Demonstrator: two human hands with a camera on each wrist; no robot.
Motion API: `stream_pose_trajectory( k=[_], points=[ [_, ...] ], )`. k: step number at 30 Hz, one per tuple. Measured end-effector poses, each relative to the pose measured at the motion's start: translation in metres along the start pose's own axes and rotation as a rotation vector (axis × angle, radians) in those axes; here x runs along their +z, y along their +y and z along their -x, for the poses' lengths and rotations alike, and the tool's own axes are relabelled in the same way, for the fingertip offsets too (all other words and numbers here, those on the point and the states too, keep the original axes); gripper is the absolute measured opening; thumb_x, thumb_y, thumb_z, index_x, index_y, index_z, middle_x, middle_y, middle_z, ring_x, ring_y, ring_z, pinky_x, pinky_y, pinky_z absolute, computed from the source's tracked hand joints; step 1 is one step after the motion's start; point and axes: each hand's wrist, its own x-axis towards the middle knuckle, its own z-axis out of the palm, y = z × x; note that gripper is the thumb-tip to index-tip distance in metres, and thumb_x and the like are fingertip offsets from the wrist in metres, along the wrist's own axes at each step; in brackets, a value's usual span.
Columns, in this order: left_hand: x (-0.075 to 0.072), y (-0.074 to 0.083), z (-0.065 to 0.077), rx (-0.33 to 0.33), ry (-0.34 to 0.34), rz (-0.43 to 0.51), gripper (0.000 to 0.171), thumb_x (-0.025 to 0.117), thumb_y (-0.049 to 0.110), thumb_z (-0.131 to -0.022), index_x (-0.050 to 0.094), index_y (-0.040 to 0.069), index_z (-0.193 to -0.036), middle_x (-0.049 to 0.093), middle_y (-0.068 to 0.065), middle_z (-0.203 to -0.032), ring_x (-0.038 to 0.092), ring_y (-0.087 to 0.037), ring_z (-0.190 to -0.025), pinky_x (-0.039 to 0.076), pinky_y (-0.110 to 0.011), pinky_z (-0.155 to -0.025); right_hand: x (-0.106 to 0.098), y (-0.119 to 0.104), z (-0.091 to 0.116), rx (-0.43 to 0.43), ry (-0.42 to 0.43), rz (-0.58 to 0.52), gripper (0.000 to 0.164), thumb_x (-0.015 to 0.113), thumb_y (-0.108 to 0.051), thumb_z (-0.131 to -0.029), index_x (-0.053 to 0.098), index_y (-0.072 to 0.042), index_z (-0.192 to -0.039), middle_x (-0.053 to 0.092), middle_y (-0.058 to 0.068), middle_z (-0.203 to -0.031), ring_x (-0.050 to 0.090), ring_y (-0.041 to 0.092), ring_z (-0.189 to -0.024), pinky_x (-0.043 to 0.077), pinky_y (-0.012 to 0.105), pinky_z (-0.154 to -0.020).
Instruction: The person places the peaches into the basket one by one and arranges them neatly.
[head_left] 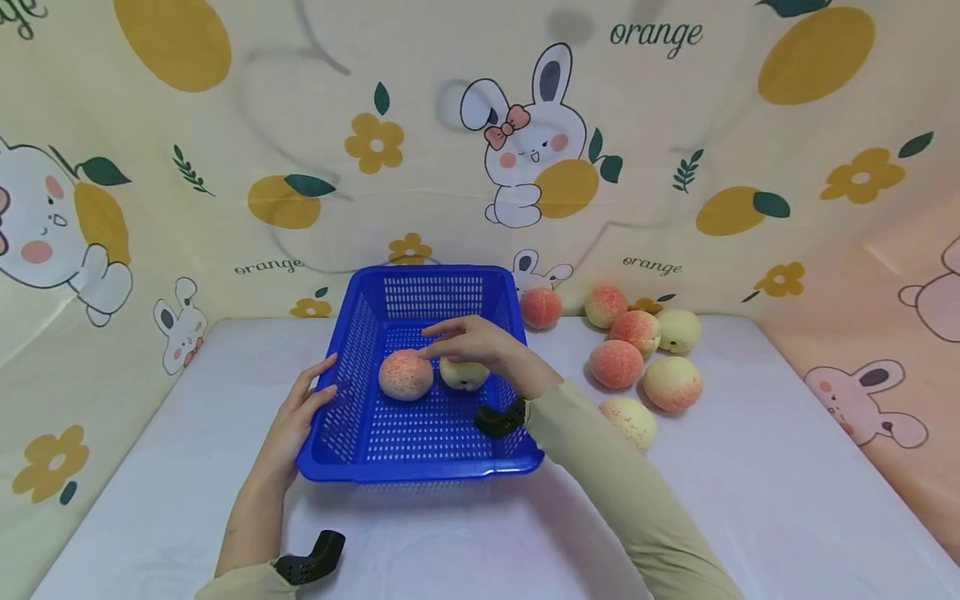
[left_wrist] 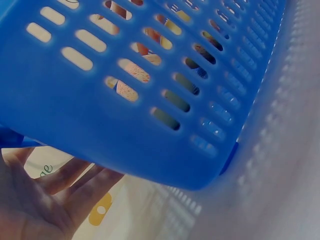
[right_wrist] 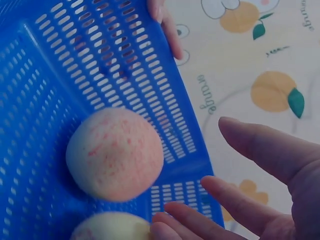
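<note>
A blue plastic basket [head_left: 420, 471] with slotted walls stands on the table and holds two peaches. My left hand [head_left: 296, 417] grips its left rim; in the left wrist view the fingers [left_wrist: 82, 192] reach along the outside of the wall. Over the inside of the basket hovers my right hand [head_left: 472, 340], fingers extended and nothing held. Just below its fingertips lie a pink-speckled peach [head_left: 406, 377] and a pale yellow peach [head_left: 465, 375], the latter partly covered by the hand. In the right wrist view the speckled peach [right_wrist: 115, 155] sits apart from the spread fingers [right_wrist: 240, 200].
Right of the basket lie several more peaches, among them a pink one [head_left: 616, 364], a yellow-pink one [head_left: 673, 384] and a pale one [head_left: 630, 421] partly behind the right sleeve [head_left: 622, 475]. A printed cloth backdrop [head_left: 420, 200] rises behind the white table [head_left: 750, 467].
</note>
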Motion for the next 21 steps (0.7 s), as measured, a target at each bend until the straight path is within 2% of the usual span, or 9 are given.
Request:
stream_pose_trajectory(
  k=[13, 21],
  points=[
    [0.001, 0.001, 0.001, -0.006, -0.012, 0.002, 0.052, 0.039, 0.036, -0.102, 0.022, 0.036, -0.152, 0.018, -0.014, -0.159, 0.030, -0.040, -0.137, 0.028, -0.060, -0.109, -0.037, 0.009, 0.023, -0.065, 0.004, 0.023, 0.046, 0.070, -0.020, -0.087, 0.059, -0.009, -0.130, 0.065, 0.012, -0.122, 0.059, 0.028, -0.117, 0.046, 0.043, -0.100],
    [0.000, 0.000, 0.002, -0.012, -0.016, -0.001, 0.052, 0.038, 0.036, -0.102, 0.022, 0.037, -0.152, 0.016, -0.013, -0.159, 0.029, -0.040, -0.137, 0.027, -0.060, -0.109, -0.056, 0.015, 0.037, -0.108, -0.001, 0.072, 0.047, 0.069, -0.024, -0.088, 0.058, -0.009, -0.130, 0.062, 0.012, -0.127, 0.059, 0.024, -0.117, 0.049, 0.038, -0.097]
  ],
)
